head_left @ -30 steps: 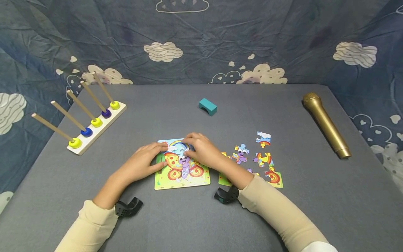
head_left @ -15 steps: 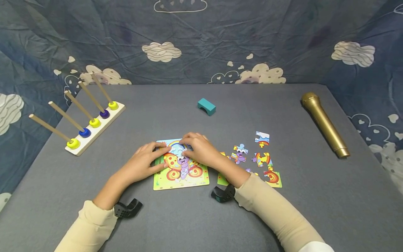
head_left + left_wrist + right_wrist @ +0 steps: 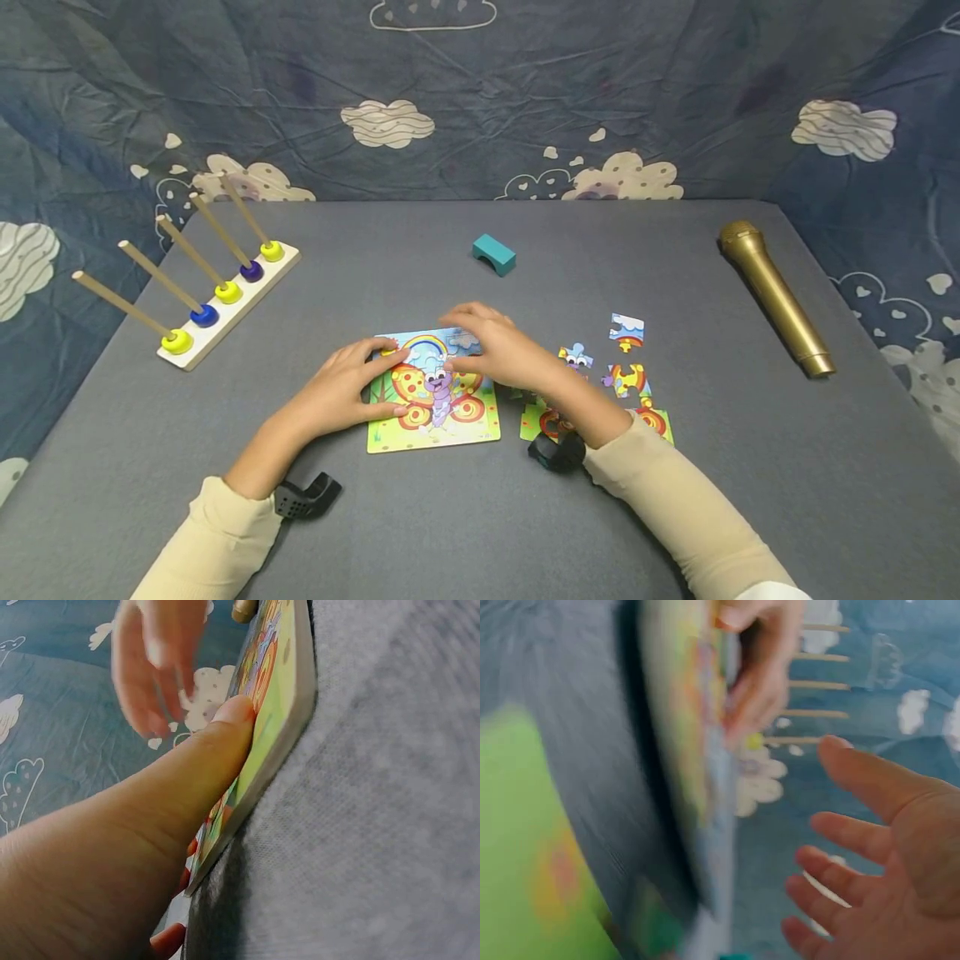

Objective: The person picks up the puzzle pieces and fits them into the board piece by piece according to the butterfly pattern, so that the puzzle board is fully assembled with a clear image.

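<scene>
A butterfly puzzle board (image 3: 450,435) lies flat at the middle of the table. My left hand (image 3: 333,390) rests on its left side, thumb and fingers spread over the picture; in the left wrist view the thumb (image 3: 202,761) lies across the board near its edge. Above the board's right part hovers my right hand (image 3: 510,350), holding nothing. The right wrist view shows that hand's fingers (image 3: 847,877) spread and apart from the board. Loose puzzle pieces lie right of the board, among them a rainbow piece (image 3: 627,328) and a yellow wing piece (image 3: 628,380). My right forearm hides some of them.
A wooden peg stand (image 3: 243,302) with yellow and blue rings stands at the left. Toward the back lies a teal arch block (image 3: 494,254). A gold microphone (image 3: 776,296) is at the far right. A cloud-print cloth (image 3: 480,100) hangs behind the table.
My right hand has lifted off the board and shifted right, uncovering the picture's upper right part. My left hand has stayed on the board, with its fingers slightly shifted.
</scene>
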A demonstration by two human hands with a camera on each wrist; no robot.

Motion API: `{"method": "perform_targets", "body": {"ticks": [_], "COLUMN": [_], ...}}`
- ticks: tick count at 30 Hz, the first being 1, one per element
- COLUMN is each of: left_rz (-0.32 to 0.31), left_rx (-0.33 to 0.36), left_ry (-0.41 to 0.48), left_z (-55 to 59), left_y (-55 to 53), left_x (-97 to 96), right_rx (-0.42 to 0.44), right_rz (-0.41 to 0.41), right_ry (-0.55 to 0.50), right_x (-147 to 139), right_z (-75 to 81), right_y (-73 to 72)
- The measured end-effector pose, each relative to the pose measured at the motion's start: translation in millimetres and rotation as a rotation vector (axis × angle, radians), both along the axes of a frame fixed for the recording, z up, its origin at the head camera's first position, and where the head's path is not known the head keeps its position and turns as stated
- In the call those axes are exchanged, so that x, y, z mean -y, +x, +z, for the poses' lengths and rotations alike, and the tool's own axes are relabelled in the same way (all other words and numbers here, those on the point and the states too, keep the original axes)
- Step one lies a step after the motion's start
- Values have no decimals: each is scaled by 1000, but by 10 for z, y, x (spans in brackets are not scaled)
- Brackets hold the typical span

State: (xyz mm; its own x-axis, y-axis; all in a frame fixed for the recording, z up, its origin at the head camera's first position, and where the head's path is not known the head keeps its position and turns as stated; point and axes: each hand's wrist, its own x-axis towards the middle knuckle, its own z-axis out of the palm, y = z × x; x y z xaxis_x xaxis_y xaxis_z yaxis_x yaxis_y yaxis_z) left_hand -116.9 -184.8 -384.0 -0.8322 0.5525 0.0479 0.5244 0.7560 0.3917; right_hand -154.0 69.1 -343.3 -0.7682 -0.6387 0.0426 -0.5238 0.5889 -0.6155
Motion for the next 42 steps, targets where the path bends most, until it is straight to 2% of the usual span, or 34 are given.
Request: {"method": "perform_targets", "body": {"ticks": [4, 8, 11, 14, 18, 23, 26, 28, 34, 38, 42], "left_rz": [1, 0, -2, -4, -4, -1, 0, 1, 1, 3, 5], "left_rx": [-4, -6, -8, -9, -3, -3, -4, -4, 2, 4, 1], "left_ry": [3, 4, 4, 5, 4, 5, 6, 3, 4, 7, 6], "left_z": [1, 0, -8, -21, -35, -35, -36, -41, -36, -26, -30], "left_y": [-2, 3, 5, 4, 1, -3, -6, -8, -8, -3, -3], "left_x": [-3, -4, -5, -6, -8, -8, -4, -1, -4, -9, -6], "right_rx": [-87, -189, -252, -285, -261, -127, -62, -51, -80, -99, -114], "right_rz": [-25, -106, -182, -252, -336, -410, -426, -422, -402, -397, -411], "right_ry": [-144, -235, -274, -293, -269, -175, -92, -32, 60, 57, 20], "right_x": [-301, -674, -964, -1241, -1538, -1774, -1861, -1903, -1958, -1960, -1921], "right_z": [197, 308, 301, 217, 32, -193, -293, -339, -394, -401, -340], "right_y": [60, 117, 136, 125, 85, 38, 7, -12, -18, -11, 7]}}
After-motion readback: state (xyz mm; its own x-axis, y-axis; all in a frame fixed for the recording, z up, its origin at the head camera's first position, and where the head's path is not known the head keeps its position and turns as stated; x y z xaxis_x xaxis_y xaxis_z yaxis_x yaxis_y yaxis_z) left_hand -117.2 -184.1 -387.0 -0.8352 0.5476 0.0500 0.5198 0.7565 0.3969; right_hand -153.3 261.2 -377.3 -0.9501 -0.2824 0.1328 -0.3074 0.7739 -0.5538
